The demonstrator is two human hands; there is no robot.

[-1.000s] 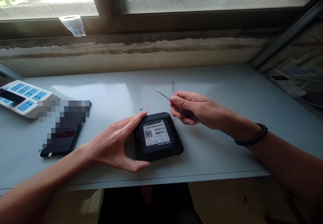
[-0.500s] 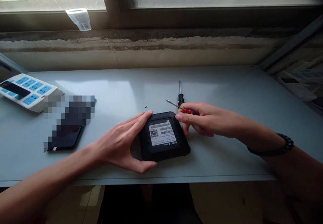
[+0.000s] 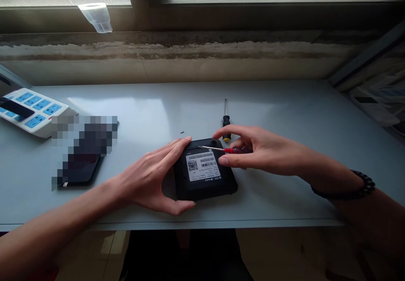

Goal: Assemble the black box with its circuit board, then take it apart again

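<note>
A flat black plastic device (image 3: 207, 190), with a white barcode label on its upper face, lies on the desk in front of me. My left hand (image 3: 152, 175) spans its left side, fingers along the far edge and thumb at the near edge. Over its right part, my right hand (image 3: 249, 148) grips a screwdriver (image 3: 229, 150) with a red and dark handle. The bare shaft points left across the device's top end, above the label; whether its tip touches is unclear. Behind the device lies a small screw (image 3: 182, 132).
A black and yellow screwdriver (image 3: 225, 122) lies just beyond my right hand. On the left are a dark phone (image 3: 91, 163), partly pixelated, and a white power strip (image 3: 41, 108) with another dark phone-like slab on it. A clear plastic cup (image 3: 96, 17) hangs by the window.
The screwdriver in my right hand has swung down and left, from beyond the far corner to over the device's top end. My left hand keeps its place on the device.
</note>
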